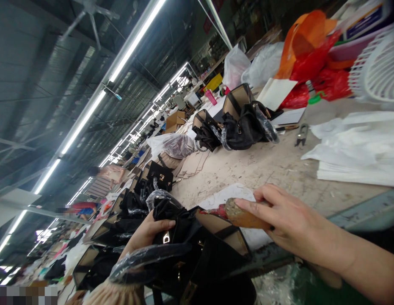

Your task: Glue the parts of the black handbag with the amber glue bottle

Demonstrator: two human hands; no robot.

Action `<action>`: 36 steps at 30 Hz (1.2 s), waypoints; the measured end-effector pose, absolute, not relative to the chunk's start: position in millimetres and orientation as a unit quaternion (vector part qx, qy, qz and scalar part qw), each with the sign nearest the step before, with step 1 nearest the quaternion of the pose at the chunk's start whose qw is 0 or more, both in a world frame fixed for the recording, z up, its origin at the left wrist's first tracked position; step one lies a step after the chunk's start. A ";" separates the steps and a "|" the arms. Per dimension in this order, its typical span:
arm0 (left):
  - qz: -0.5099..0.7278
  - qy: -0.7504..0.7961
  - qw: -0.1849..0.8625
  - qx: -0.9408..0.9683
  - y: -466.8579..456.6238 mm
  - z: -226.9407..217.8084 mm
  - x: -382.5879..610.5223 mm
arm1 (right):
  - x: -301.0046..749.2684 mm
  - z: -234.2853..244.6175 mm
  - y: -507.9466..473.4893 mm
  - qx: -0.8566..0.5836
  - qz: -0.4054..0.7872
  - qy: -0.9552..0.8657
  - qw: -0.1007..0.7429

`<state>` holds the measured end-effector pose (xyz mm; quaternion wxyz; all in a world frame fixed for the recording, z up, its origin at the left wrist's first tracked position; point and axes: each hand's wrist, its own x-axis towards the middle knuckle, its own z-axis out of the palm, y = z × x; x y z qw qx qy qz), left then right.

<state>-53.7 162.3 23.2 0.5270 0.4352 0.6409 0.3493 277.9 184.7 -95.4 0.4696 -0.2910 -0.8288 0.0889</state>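
— Black leather, glossy, with tan panels: that is the handbag (197,250) at the near edge of the worktable (273,165), low in the head view. Its handle wears a crinkled clear plastic wrap (142,260).

— And the hands on it?

— Left hand (145,234) lies on the bag's left side, thumb curled over the soft black flap just beside a small gold clasp (166,238). Fingers are tucked behind the leather, so it grips the flap.

— The right one?

— Right hand (287,218) comes in from the near right. Its fingers are closed around a worn, brownish wooden handle of a tool (243,216), rounded and scuffed; a reddish tip pokes out to the left, toward the bag's open tan mouth. The tool lies under the fingertips, thumb above, and the tip sits just beside the bag's upper rim. Whether it touches, I cannot tell.

— What surrounds them?

— Farther along the table, more black-and-tan bags (244,118) slump with wrapped handles. Folded white sheets (358,148) lie flat at the right, small scissors (301,135) near them. Beyond are orange and red plastic bags (311,55) and a white slatted fan guard (379,67). Left of the hands, further bags (136,199) stand in a row, and long tube lights (85,118) run overhead.
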 end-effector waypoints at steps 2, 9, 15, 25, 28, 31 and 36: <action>0.349 0.638 0.530 0.436 162.4 23.9 -52.1 | 276.1 -93.2 185.1 -0.291 0.090 -0.825 0.475; 0.342 0.643 0.527 0.437 163.3 27.1 -45.7 | 276.8 -97.0 188.1 -0.299 0.109 -0.828 0.462; 0.342 0.653 0.523 0.429 162.0 30.2 -40.6 | 276.1 -96.4 187.9 -0.293 0.118 -0.831 0.457; 0.327 0.651 0.522 0.442 162.9 29.8 -41.6 | 275.2 -100.4 193.6 -0.293 0.129 -0.834 0.449; 0.330 0.656 0.520 0.436 162.5 28.5 -42.3 | 277.8 -103.1 193.6 -0.298 0.136 -0.837 0.439; 0.330 0.657 0.523 0.431 162.2 27.8 -43.6 | 279.9 -104.7 193.2 -0.300 0.143 -0.839 0.431; 0.322 0.667 0.507 0.440 162.1 27.2 -46.8 | 280.9 -105.0 193.4 -0.302 0.159 -0.836 0.430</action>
